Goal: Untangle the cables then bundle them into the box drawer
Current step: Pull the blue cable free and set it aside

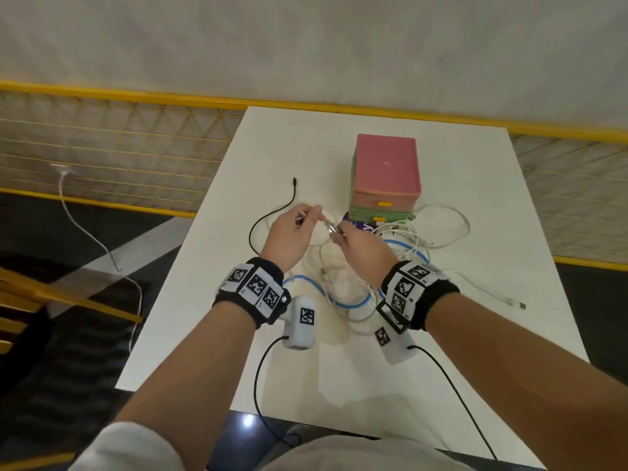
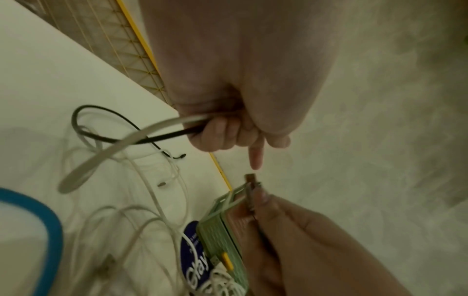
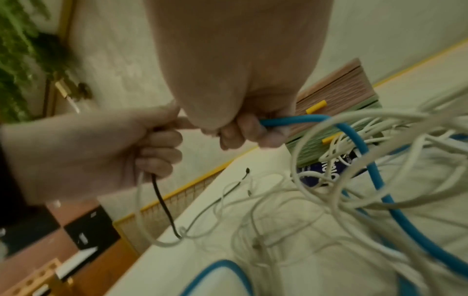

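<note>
Above the white table, the left hand clenched a black cable while the right hand gripped a blue cable, drawer box at one o'clock

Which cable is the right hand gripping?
The thick blue cable: the right hand curls round it. The left hand holds the thin black cable and a white one.

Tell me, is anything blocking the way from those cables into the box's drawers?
Yes. Both drawers of the box look shut, and white cables lie heaped right against the lower drawer's front. The left hand grips a black cable and a white one; the right hand grips a blue cable.
</note>
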Available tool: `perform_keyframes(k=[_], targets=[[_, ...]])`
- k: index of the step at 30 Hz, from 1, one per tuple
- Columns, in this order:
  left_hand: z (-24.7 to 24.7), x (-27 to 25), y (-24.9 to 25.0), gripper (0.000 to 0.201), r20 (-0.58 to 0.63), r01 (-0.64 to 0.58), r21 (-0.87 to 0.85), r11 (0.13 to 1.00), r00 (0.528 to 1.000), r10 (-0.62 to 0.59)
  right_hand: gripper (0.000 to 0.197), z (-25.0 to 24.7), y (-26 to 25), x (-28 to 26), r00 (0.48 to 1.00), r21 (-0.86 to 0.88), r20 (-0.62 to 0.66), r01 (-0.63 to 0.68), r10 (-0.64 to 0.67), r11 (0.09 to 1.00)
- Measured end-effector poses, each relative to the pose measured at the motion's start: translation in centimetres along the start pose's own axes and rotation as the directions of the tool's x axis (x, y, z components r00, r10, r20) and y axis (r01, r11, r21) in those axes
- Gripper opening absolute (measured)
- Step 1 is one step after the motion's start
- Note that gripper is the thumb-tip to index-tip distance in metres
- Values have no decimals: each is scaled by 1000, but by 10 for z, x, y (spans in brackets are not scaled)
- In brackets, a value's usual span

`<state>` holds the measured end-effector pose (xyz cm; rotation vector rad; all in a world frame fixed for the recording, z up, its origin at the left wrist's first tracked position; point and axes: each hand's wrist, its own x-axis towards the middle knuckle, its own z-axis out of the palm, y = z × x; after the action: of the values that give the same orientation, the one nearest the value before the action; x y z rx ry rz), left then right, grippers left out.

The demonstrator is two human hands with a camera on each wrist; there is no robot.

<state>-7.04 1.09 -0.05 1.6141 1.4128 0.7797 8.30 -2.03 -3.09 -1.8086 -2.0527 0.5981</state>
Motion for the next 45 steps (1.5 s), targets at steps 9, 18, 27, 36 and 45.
perform_keyframes(k=[9,18,27,36,45], targets=[[28,3,35,44,25,-19,-183,983,999,24,21,-26,-7,-18,996,567,-76,1,52,824],[38,-1,76,30,40,-38,-469,882,997,64,26,-36,1,-51,998,543,-68,53,-19,838],[-37,15,96,47,-143,-200,-629,752,980,142,27,-48,68,-83,996,200,14,-93,92,975],[37,-10,66,36,512,-289,305,907,853,99,23,-63,42,-62,980,278,-190,3,52,961],[-2,23,108,28,-157,-249,-45,967,958,239,23,-41,78,-91,985,222,9,-169,172,960]])
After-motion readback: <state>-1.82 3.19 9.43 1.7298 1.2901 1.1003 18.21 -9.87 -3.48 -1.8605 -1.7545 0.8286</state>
